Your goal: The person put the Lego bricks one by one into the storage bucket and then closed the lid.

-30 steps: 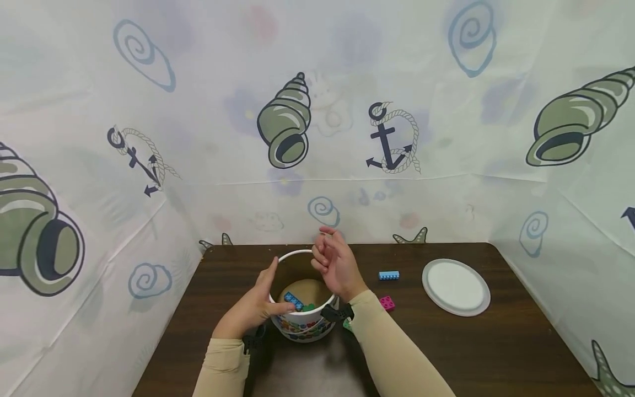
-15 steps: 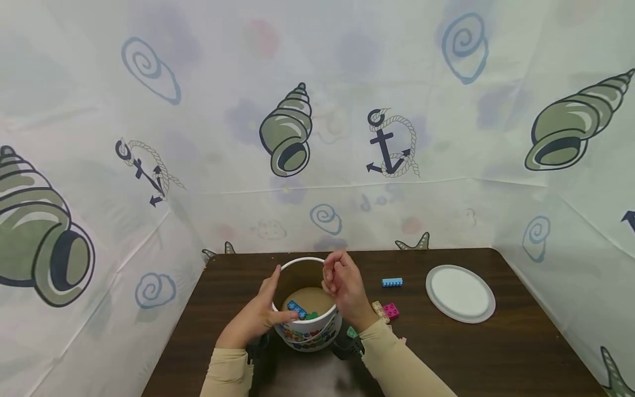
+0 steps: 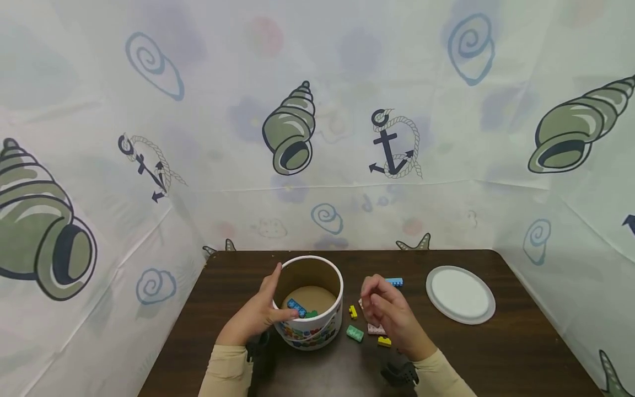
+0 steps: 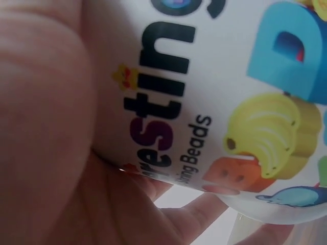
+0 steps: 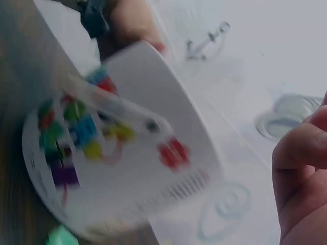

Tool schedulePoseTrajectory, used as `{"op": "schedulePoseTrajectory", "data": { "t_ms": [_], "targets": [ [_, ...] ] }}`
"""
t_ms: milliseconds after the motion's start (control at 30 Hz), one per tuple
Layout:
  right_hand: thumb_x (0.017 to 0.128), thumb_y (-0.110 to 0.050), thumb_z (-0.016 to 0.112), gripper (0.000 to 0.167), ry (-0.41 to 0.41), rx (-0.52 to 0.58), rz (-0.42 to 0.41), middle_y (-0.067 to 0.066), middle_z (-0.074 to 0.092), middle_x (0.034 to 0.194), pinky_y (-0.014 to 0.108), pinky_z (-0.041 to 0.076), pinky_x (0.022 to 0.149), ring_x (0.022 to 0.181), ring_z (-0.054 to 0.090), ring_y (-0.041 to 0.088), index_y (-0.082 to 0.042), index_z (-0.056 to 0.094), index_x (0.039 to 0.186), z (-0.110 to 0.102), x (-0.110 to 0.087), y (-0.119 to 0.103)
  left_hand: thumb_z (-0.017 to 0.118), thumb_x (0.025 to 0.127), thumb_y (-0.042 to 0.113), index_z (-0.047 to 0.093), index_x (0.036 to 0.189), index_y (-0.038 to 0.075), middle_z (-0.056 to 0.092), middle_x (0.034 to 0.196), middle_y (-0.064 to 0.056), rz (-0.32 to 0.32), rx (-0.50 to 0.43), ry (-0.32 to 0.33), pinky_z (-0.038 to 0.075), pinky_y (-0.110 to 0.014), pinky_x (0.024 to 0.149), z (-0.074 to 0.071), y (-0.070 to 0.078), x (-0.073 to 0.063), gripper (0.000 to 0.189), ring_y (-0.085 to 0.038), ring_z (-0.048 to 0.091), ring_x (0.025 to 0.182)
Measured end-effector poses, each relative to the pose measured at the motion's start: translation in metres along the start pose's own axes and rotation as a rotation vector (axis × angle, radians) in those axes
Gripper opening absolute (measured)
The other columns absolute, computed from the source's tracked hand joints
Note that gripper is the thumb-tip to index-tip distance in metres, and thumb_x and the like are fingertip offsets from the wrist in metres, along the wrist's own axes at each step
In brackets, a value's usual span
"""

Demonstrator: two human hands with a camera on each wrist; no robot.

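A white bucket with colourful printed pictures stands on the table, and my left hand grips its left side, the thumb over the front rim. In the left wrist view my palm and fingers lie against the printed wall. Inside the bucket are a blue toy brick and a green toy brick. My right hand, fingers loosely curled with nothing seen in them, is over loose bricks right of the bucket. Near it lie a green brick, a pink brick and yellow bricks, partly hidden.
A white round plate lies at the right of the dark wooden table. Behind my right hand a light blue brick shows in part. A patterned cloth surrounds the table at the back and sides.
My right hand has moved from the bucket's right rim rightward and down to the loose bricks, uncovering the green brick and a yellow one. The left hand keeps its hold on the bucket.
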State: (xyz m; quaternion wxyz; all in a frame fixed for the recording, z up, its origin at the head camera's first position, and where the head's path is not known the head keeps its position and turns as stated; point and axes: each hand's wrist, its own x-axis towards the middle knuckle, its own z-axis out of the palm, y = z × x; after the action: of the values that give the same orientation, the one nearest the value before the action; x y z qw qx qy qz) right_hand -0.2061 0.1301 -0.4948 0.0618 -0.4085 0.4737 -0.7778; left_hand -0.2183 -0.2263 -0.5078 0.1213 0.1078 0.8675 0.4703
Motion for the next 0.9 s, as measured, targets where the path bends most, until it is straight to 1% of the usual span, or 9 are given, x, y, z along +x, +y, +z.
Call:
{"op": "schedulePoseTrajectory", "data": {
  "t_ms": [100,167,300,400,500,567,667,800,900],
  "targets": [
    [0.111,0.005,0.016,0.039,-0.058,0.093,-0.100,0.014,0.044,0.101,0.042,0.023,0.049,0.069,0.029,0.031,0.005,0.051,0.129,-0.026,-0.015,-0.012,0.088,0.093,0.046,-0.010,0.176,0.033,-0.007,0.183,-0.021,0.007,0.010,-0.002,0.036,-0.069,0.122,-0.001,0.002,0.002,0.129,-0.052,0.021,0.164],
    [0.112,0.002,0.012,0.043,-0.038,0.114,-0.090,0.012,0.044,0.101,0.042,0.021,0.049,0.068,0.028,0.029,0.004,0.050,0.132,-0.046,-0.026,-0.018,0.088,0.093,0.043,-0.010,0.176,0.032,-0.006,0.183,-0.021,0.014,0.015,0.002,0.035,-0.070,0.122,-0.002,0.004,0.003,0.130,-0.052,0.019,0.164],
    [0.118,-0.008,0.014,0.040,0.121,0.122,0.049,0.008,0.042,0.092,0.042,0.017,0.052,0.065,0.023,0.028,-0.001,0.050,0.134,-0.082,-0.054,-0.013,0.090,0.091,0.043,-0.010,0.176,0.034,-0.005,0.183,-0.019,0.012,0.004,0.012,0.031,-0.072,0.125,-0.001,0.005,0.005,0.132,-0.049,0.012,0.167],
    [0.121,-0.016,0.018,0.037,0.255,0.185,0.198,0.004,0.041,0.087,0.040,0.015,0.055,0.066,0.018,0.028,-0.007,0.052,0.133,-0.104,-0.078,0.004,0.091,0.090,0.044,-0.010,0.176,0.033,-0.005,0.183,-0.019,0.013,0.000,0.007,0.029,-0.073,0.125,-0.001,0.004,0.005,0.133,-0.050,0.009,0.167],
    [0.122,-0.020,0.022,0.034,0.345,0.209,0.332,0.000,0.045,0.089,0.036,0.019,0.058,0.069,0.019,0.026,-0.013,0.053,0.133,-0.119,-0.096,0.022,0.090,0.090,0.045,-0.011,0.176,0.033,-0.006,0.183,-0.020,0.012,0.002,0.005,0.030,-0.073,0.124,-0.002,0.003,0.005,0.133,-0.051,0.011,0.167],
    [0.122,-0.022,0.028,0.029,0.401,0.167,0.406,-0.003,0.050,0.094,0.031,0.024,0.058,0.068,0.025,0.021,-0.015,0.053,0.135,-0.124,-0.101,0.032,0.090,0.091,0.045,-0.011,0.175,0.035,-0.006,0.183,-0.019,0.008,0.006,0.005,0.032,-0.072,0.124,-0.002,0.003,0.004,0.132,-0.051,0.012,0.166],
    [0.119,-0.023,0.043,0.025,0.500,0.024,0.494,-0.003,0.056,0.107,0.023,0.038,0.058,0.070,0.041,0.013,-0.013,0.051,0.141,-0.124,-0.101,0.041,0.089,0.092,0.043,-0.010,0.175,0.036,-0.006,0.183,-0.019,0.009,0.008,0.009,0.031,-0.072,0.124,-0.003,0.002,0.004,0.130,-0.051,0.013,0.166],
    [0.114,-0.021,0.059,0.042,0.603,-0.154,0.579,0.007,0.056,0.126,0.022,0.047,0.057,0.073,0.050,0.011,-0.004,0.047,0.150,-0.121,-0.100,0.044,0.091,0.091,0.043,-0.010,0.176,0.032,-0.006,0.183,-0.020,0.010,0.010,0.003,0.026,-0.073,0.126,-0.002,0.001,0.003,0.132,-0.050,0.006,0.168],
    [0.110,-0.017,0.065,0.052,0.619,-0.242,0.622,0.014,0.054,0.140,0.025,0.050,0.059,0.074,0.051,0.013,-0.002,0.045,0.156,-0.120,-0.099,0.042,0.092,0.090,0.041,-0.009,0.177,0.029,-0.005,0.183,-0.021,0.009,0.005,-0.002,0.024,-0.074,0.126,-0.001,0.001,0.003,0.133,-0.050,0.003,0.168]
  ]
}}
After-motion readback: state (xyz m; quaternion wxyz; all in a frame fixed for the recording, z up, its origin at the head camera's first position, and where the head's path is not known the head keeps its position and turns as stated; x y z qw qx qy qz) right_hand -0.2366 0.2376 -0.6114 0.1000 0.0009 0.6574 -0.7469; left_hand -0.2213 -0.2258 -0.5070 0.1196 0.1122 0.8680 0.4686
